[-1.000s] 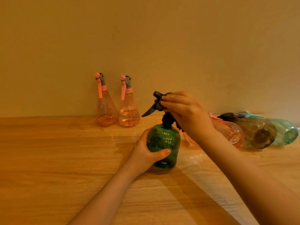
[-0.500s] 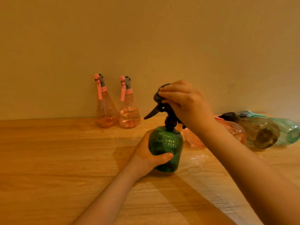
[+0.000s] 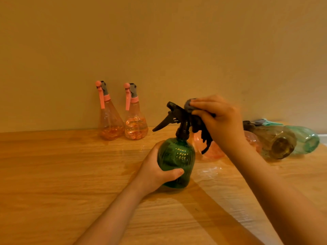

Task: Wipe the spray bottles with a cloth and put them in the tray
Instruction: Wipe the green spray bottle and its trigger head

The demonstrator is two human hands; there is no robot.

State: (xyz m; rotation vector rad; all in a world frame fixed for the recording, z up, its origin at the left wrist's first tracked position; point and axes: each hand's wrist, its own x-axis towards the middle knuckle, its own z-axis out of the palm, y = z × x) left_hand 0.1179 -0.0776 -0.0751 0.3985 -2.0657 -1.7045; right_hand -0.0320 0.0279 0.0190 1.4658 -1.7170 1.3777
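Upright on the wooden tabletop (image 3: 53,174) stands a green bottle (image 3: 177,161), gripped round its belly by the left hand (image 3: 155,172), thumb across the front. Its black trigger head (image 3: 177,115) points left. Over the back of that head the right hand (image 3: 219,121) holds a dark cloth (image 3: 190,106), fingers (image 3: 200,104) curled round it; a strip hangs behind the neck. Two pink bottles (image 3: 122,121) stand side by side near the wall. Behind the right wrist, three more bottles lie on their sides: pink (image 3: 253,140), brown (image 3: 276,140), pale green (image 3: 307,138).
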